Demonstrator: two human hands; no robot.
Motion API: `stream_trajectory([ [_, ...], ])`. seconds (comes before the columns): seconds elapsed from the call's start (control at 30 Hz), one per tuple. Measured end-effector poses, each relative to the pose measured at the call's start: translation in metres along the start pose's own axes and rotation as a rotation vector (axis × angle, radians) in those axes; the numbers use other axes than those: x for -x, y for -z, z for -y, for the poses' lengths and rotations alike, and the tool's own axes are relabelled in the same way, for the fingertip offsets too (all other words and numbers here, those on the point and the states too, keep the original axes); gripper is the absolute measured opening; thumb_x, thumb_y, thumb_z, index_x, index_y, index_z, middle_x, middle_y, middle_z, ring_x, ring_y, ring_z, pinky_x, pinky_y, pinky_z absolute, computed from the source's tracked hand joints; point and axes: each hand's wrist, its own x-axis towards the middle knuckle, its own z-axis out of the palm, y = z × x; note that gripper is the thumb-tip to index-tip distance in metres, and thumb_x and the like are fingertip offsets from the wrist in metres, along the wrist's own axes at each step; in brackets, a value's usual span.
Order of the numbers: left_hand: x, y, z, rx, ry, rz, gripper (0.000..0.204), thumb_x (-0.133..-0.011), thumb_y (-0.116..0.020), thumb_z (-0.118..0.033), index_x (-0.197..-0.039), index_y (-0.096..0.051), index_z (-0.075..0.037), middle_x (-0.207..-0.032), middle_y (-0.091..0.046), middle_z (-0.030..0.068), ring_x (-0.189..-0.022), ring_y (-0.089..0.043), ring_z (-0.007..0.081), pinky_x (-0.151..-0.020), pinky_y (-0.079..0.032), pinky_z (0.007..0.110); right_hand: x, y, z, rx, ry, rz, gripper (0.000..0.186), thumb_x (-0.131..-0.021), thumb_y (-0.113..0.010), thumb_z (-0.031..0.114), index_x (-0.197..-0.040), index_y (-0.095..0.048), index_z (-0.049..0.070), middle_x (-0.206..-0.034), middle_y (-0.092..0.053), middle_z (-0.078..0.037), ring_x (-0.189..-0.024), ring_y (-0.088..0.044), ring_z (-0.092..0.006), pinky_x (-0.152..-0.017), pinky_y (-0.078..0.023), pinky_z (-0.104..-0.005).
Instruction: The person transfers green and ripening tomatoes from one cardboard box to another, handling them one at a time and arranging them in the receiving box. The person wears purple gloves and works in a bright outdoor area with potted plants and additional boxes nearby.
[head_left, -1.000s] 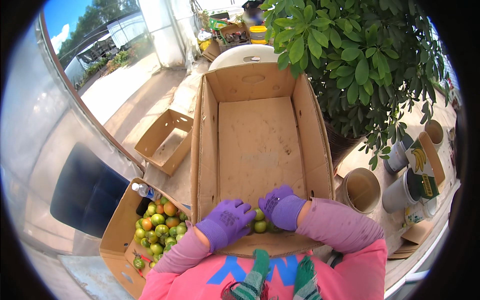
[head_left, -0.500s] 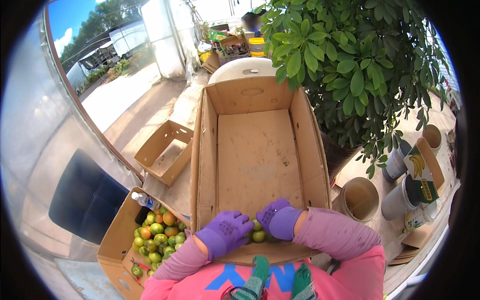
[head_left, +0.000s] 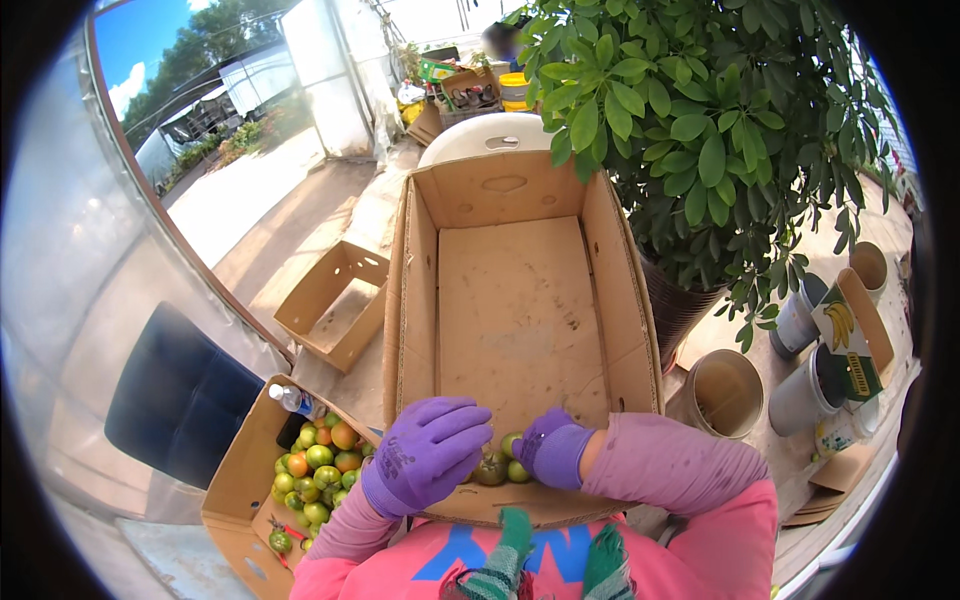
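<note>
A large cardboard box [head_left: 520,330] stands in front of me, with several green tomatoes [head_left: 490,468] at its near end. My left hand [head_left: 428,452], in a purple glove, is over the box's near left corner. Its fingers are stretched out and hold nothing that I can see. My right hand [head_left: 556,448], gloved in purple too, is down inside the box. Its fingers curl against a green tomato [head_left: 511,444]; their tips are partly hidden. At my lower left, a second cardboard box [head_left: 232,490] holds a heap of green and orange tomatoes [head_left: 320,457].
The second box also holds a plastic bottle [head_left: 288,398] and red-handled shears [head_left: 287,528]. Beyond it lies a smaller open carton [head_left: 335,310]. A leafy potted plant [head_left: 700,150] crowds the right side, near several buckets [head_left: 725,395]. A white chair [head_left: 480,140] stands behind the large box.
My left hand has lifted away from the tomatoes, up and to the left, and its fingers have straightened. More tomatoes now show between the hands. The right hand has barely moved.
</note>
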Motion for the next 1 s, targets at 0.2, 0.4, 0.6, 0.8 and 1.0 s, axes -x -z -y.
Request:
stream_trajectory([
  [0.2,0.104,0.038,0.042,-0.123,0.786,-0.657,0.028,-0.086,-0.072,-0.003,-0.114,-0.069,-0.002,-0.102,-0.069,0.0141,-0.098,-0.067,0.0324,-0.091,-0.054,0.042,0.006,0.001,-0.007,-0.036,0.035,-0.005,0.026,-0.091,-0.065,0.022,-0.115,-0.070,0.012,-0.097,-0.077,-0.012,-0.093,-0.075,-0.0338,-0.074,-0.055,-0.0472],
  [0.4,0.251,0.030,0.082,-0.425,1.155,0.393,0.047,-0.076,-0.084,-0.030,-0.116,-0.070,-0.008,-0.111,-0.068,0.0159,-0.106,-0.064,0.0367,-0.095,-0.051,0.048,0.005,0.012,-0.005,-0.001,0.080,-0.013,0.029,-0.085,-0.072,0.020,-0.113,-0.070,0.011,-0.098,-0.077,-0.011,-0.092,-0.075,-0.0327,-0.074,-0.055,-0.0466],
  [0.6,0.274,-0.018,0.084,-0.508,0.968,0.694,0.053,-0.073,-0.084,-0.036,-0.121,-0.069,-0.018,-0.120,-0.065,0.0082,-0.113,-0.060,0.0325,-0.096,-0.049,0.045,0.005,0.014,-0.007,-0.004,0.037,0.027,0.026,-0.087,-0.075,0.024,-0.111,-0.080,0.016,-0.106,-0.079,-0.005,-0.100,-0.076,-0.0275,-0.070,-0.056,-0.0452],
  [0.8,0.266,-0.025,0.084,-0.628,0.957,0.769,0.050,-0.071,-0.085,-0.037,-0.115,-0.070,-0.020,-0.114,-0.065,0.0055,-0.110,-0.059,0.0298,-0.095,-0.047,0.045,-0.001,0.005,-0.008,-0.014,0.023,-0.021,0.027,-0.087,-0.075,0.024,-0.112,-0.080,0.016,-0.107,-0.079,-0.005,-0.100,-0.076,-0.0275,-0.071,-0.057,-0.0451],
  [1.0,0.304,-0.023,0.102,-0.484,0.868,0.508,0.045,-0.071,-0.086,-0.033,-0.109,-0.067,-0.016,-0.118,-0.064,0.0077,-0.114,-0.059,0.0325,-0.099,-0.047,0.048,0.001,0.006,-0.006,-0.044,0.025,-0.018,0.026,-0.087,-0.074,0.023,-0.111,-0.079,0.015,-0.106,-0.079,-0.006,-0.100,-0.076,-0.0277,-0.070,-0.057,-0.0449],
])
